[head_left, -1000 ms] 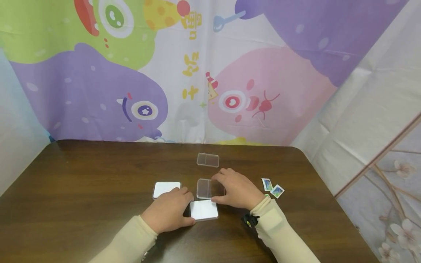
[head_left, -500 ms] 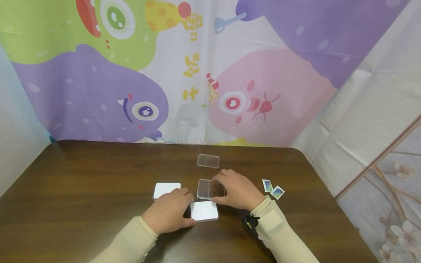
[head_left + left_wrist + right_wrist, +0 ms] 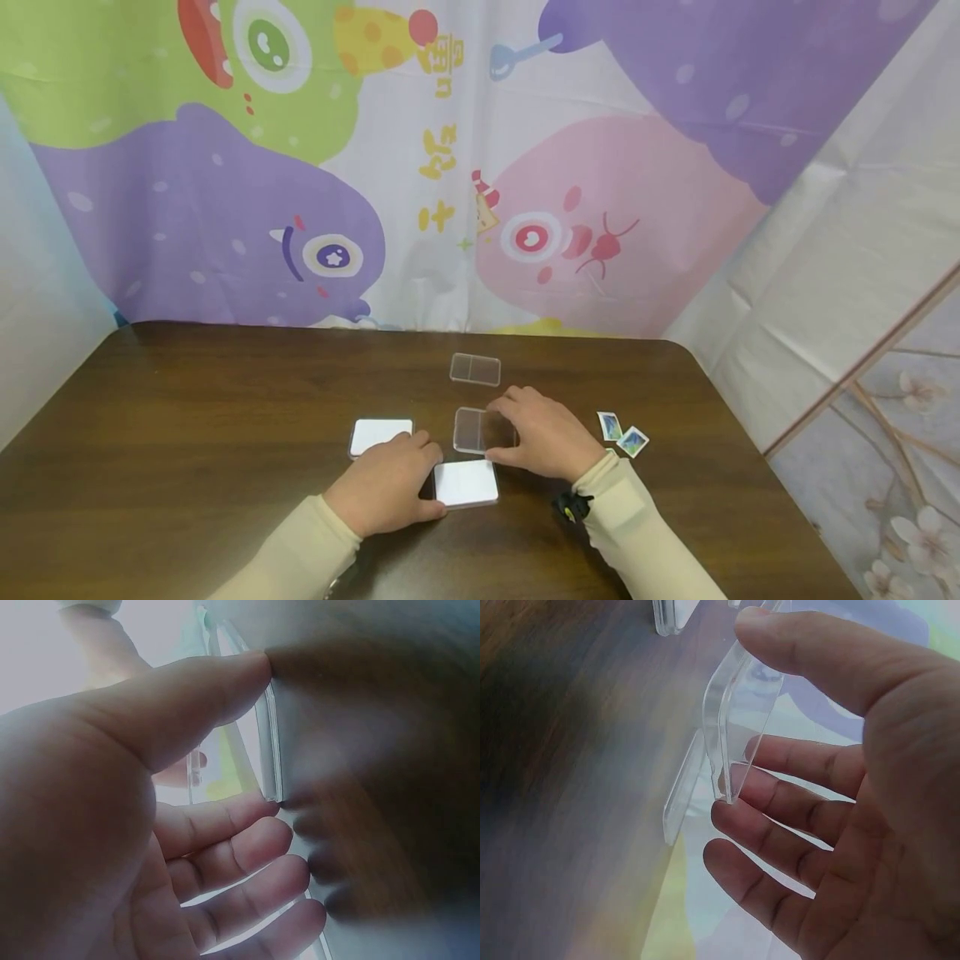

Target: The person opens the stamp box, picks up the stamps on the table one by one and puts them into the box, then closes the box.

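Note:
In the head view my left hand (image 3: 390, 483) holds a clear plastic box with a white top (image 3: 466, 483) by its left end, thumb at the near side and index fingertip at the far side. The left wrist view shows that box edge-on (image 3: 270, 742) between thumb and index finger. My right hand (image 3: 543, 433) grips a see-through plastic case (image 3: 468, 430) just beyond the white-topped box. Seen from the right wrist, the thumb is on one edge of this clear case (image 3: 739, 720) and the fingertips are at the opposite edge. The palm partly hides its right end in the head view.
A second white-topped box (image 3: 381, 435) lies beyond the left hand, partly covered by it. Farther back rests another clear plastic piece (image 3: 475, 369). Small picture cards (image 3: 633, 442) lie right of the right hand on the brown table (image 3: 187, 433). A printed curtain (image 3: 427, 275) stands behind.
The clear case and my right hand have shifted very slightly to the right. My left hand keeps its hold on the white-topped box; the view has tilted a little.

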Demonstrator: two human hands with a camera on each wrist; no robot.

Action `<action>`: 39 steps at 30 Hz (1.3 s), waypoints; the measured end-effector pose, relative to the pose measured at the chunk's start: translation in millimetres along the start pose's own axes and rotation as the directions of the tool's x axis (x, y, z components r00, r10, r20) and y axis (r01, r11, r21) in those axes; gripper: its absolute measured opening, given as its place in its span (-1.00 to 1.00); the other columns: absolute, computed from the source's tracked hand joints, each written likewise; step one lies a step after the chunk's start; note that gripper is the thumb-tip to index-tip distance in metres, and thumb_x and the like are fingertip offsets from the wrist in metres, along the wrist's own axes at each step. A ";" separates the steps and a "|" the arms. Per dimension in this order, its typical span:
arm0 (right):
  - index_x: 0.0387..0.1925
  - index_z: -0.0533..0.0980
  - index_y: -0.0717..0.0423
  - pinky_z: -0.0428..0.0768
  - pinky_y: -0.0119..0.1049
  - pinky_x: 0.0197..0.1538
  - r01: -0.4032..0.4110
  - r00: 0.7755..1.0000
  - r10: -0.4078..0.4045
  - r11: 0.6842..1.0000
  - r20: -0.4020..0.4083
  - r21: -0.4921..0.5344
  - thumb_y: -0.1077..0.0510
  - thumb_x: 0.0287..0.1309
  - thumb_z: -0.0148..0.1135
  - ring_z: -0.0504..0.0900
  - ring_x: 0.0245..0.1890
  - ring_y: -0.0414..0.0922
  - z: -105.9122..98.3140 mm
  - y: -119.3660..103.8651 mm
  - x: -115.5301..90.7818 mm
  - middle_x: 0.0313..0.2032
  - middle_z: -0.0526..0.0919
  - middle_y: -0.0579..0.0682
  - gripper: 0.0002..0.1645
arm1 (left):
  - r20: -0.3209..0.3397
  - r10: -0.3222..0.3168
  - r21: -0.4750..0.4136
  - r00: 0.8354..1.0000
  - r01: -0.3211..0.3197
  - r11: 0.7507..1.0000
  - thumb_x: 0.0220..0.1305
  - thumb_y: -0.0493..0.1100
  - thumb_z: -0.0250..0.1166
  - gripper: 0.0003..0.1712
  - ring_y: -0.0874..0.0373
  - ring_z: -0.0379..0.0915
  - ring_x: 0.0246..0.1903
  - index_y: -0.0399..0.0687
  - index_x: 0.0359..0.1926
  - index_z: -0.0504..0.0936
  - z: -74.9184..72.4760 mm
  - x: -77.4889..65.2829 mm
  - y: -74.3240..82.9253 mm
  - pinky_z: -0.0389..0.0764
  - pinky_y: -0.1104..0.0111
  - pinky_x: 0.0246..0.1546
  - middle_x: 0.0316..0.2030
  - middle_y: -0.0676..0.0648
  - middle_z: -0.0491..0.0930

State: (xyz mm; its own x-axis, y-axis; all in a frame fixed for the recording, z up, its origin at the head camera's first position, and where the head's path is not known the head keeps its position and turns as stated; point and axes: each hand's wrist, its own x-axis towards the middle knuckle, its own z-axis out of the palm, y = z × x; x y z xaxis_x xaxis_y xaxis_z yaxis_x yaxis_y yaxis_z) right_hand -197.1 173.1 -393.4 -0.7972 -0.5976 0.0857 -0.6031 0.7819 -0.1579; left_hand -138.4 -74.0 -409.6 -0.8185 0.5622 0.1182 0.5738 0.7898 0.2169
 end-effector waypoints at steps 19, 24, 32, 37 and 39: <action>0.19 0.61 0.07 0.65 -0.07 -0.02 -0.058 0.997 0.057 0.998 -0.047 -0.010 -0.21 0.07 0.57 0.60 0.00 -0.06 5.9 9.5 0.7 0.04 0.64 -0.02 -0.27 | -0.007 0.002 0.010 1.000 -0.002 1.000 -0.04 0.22 0.61 -0.40 0.10 0.48 -0.32 -0.11 -0.17 0.65 1.6 -0.4 -0.4 0.57 0.19 -0.33 -0.32 0.03 0.51; 0.20 0.60 0.06 0.65 -0.05 0.00 -0.090 0.995 0.089 0.996 -0.053 -0.023 -0.22 0.08 0.56 0.60 0.01 -0.04 6.5 12.4 1.1 0.03 0.63 -0.01 -0.26 | -0.003 0.001 0.012 1.000 -0.001 1.000 -0.03 0.22 0.60 -0.40 0.08 0.49 -0.31 -0.12 -0.16 0.66 1.2 -0.5 0.0 0.58 0.18 -0.33 -0.31 0.01 0.52; 0.17 0.62 0.10 0.65 -0.06 -0.02 -0.113 0.991 0.112 0.994 -0.074 -0.011 -0.18 0.05 0.59 0.60 -0.04 -0.04 8.2 19.0 0.6 -0.02 0.64 0.00 -0.27 | 0.007 -0.007 0.008 1.000 0.007 1.000 -0.02 0.21 0.60 -0.39 0.07 0.49 -0.29 -0.14 -0.15 0.66 1.2 -0.7 0.6 0.59 0.16 -0.31 -0.29 -0.01 0.53; 0.16 0.62 0.12 0.65 -0.05 -0.02 -0.125 0.989 0.123 0.992 -0.079 -0.013 -0.17 0.05 0.59 0.61 -0.04 -0.02 8.4 24.1 0.2 -0.02 0.64 0.01 -0.28 | 0.009 -0.010 0.007 1.000 0.010 1.000 -0.01 0.20 0.59 -0.40 0.07 0.48 -0.30 -0.15 -0.15 0.65 1.2 -0.2 1.1 0.59 0.15 -0.31 -0.31 0.00 0.51; 0.17 0.62 0.10 0.65 -0.04 -0.04 -0.134 0.988 0.132 0.991 -0.083 -0.017 -0.18 0.06 0.59 0.61 -0.03 -0.01 7.1 26.9 -0.5 -0.02 0.64 0.01 -0.27 | 0.005 -0.008 0.011 1.000 0.008 1.000 -0.01 0.20 0.59 -0.40 0.07 0.48 -0.30 -0.15 -0.15 0.65 1.3 0.0 1.6 0.59 0.16 -0.31 -0.31 0.00 0.51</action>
State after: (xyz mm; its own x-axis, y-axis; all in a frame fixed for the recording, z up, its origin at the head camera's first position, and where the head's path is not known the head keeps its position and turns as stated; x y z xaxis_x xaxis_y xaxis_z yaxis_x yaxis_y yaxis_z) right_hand -212.7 193.2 -404.6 -0.8692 -0.4726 0.1452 -0.4916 0.8577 -0.1509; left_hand -137.4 -72.4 -410.5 -0.8232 0.5568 0.1111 0.5672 0.7971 0.2074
